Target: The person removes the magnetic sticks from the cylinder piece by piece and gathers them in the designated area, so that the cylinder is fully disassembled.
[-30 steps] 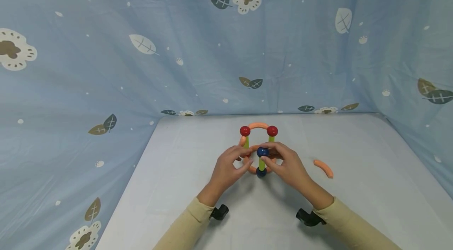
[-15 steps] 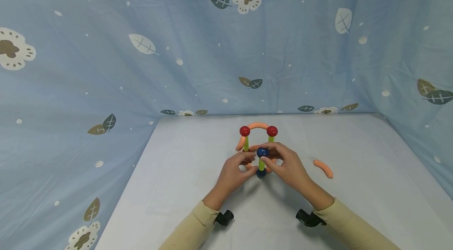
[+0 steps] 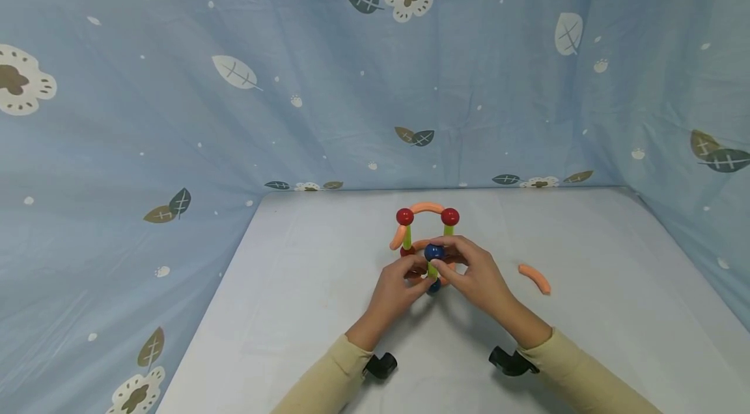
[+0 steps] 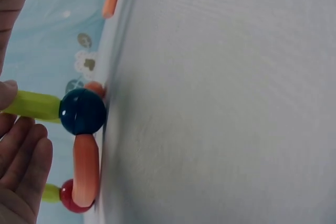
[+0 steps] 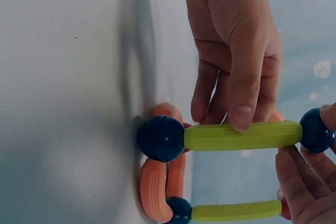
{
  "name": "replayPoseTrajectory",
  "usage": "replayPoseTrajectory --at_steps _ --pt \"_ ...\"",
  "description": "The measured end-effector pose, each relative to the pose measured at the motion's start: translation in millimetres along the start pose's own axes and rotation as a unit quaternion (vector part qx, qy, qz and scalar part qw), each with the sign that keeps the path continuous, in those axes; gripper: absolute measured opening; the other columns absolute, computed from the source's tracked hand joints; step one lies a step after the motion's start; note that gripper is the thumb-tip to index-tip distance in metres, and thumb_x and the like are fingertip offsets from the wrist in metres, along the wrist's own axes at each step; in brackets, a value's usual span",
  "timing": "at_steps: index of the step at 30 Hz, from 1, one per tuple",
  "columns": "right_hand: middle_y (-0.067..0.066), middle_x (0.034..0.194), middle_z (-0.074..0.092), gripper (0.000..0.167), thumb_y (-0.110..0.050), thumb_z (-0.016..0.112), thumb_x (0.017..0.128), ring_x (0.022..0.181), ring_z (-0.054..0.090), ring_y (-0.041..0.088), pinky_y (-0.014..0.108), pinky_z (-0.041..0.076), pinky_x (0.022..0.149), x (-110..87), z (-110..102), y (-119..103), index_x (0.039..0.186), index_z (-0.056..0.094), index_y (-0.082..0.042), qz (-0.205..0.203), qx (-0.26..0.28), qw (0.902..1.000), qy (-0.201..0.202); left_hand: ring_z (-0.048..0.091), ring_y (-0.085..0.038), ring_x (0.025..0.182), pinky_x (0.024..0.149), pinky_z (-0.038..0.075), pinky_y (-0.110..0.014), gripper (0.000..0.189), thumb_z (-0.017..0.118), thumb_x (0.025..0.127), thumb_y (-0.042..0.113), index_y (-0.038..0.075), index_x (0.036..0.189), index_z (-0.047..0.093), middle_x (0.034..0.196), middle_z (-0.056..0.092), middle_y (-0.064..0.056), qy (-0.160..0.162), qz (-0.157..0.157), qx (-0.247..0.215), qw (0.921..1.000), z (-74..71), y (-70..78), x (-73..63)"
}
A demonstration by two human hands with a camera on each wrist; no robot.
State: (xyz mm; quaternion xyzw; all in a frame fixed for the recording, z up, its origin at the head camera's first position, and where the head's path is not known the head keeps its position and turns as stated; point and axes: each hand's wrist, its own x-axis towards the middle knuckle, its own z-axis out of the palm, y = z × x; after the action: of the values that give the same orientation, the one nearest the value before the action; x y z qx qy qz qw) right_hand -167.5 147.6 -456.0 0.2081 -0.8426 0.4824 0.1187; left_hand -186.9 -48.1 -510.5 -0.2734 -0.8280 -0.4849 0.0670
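**Uprights standing, top only partly joined**

Looks well advanced, to judge by the ball-and-stick frame (image 3: 420, 245): stands on the table (image 3: 316, 251) between the two hands, partly hidden by them. Has rear green sticks (image 3: 407, 238) upright at the back, orange curved pieces low down near the table, and a rear orange arc (image 3: 428, 207) bridging the left red ball (image 3: 405, 217) and the right red ball (image 3: 450, 217). Cannot tell of any gap in the lower ring behind the hands.

With the right hand (image 3: 474, 274), pinches the upper blue ball (image 3: 434, 252) between thumb and bent fingers. With the left hand (image 3: 394, 287), brings thumb and fingers to a near-closed grip on the front green stick (image 5: 242, 140), between that ball and the lower blue ball (image 5: 161, 138).

Seems to lack two joins at the top: shows a hanging orange arc (image 3: 398, 237) under the left red ball, apart from the upper blue ball, and a loose orange piece (image 3: 534, 278) on the table, to the right of the right hand, not yet fitted.
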Motion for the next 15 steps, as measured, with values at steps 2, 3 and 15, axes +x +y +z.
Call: replayPoseTrajectory --at_steps 2,3,15 --pt "-0.001 0.118 0.067 0.039 -0.008 0.076 0.092 0.097 0.07 0.015 0.046 0.059 0.086 0.1 0.2 -0.3 0.129 0.064 -0.012 -0.001 0.006 1.0 -0.001 0.069 -0.011 0.097 0.082 0.059 -0.026 0.023 0.076 0.093 0.016 0.012 0.114 0.069 0.108 0.072 -0.001 0.001 -0.007 0.002 1.0 1.6 -0.2 0.4" --pt "0.0 0.119 0.067 0.039 -0.008 0.076 0.092 0.098 0.07 0.016 0.045 0.059 0.086 0.2 0.4 -0.3 0.129 0.064 -0.012 -0.001 0.009 1.0 -0.002 0.069 -0.009 0.097 0.081 0.059 -0.025 0.021 0.076 0.094 0.016 0.012 0.114 0.07 0.107 0.072 0.0 0.002 -0.011 0.001 0.9999 2.1 -0.6 0.6" --pt "-0.003 0.112 0.067 0.04 -0.009 0.078 0.091 0.096 0.071 0.017 0.038 0.06 0.084 -1.2 0.4 -1.5 0.128 0.065 -0.013 -0.009 -0.014 0.9998 0.014 0.068 -0.005 0.094 0.08 0.057 -0.02 0.017 0.075 0.094 0.016 0.012 0.111 0.072 0.104 0.073 0.002 0.009 -0.017 -0.001 0.9998 4.8 -1.3 2.5"
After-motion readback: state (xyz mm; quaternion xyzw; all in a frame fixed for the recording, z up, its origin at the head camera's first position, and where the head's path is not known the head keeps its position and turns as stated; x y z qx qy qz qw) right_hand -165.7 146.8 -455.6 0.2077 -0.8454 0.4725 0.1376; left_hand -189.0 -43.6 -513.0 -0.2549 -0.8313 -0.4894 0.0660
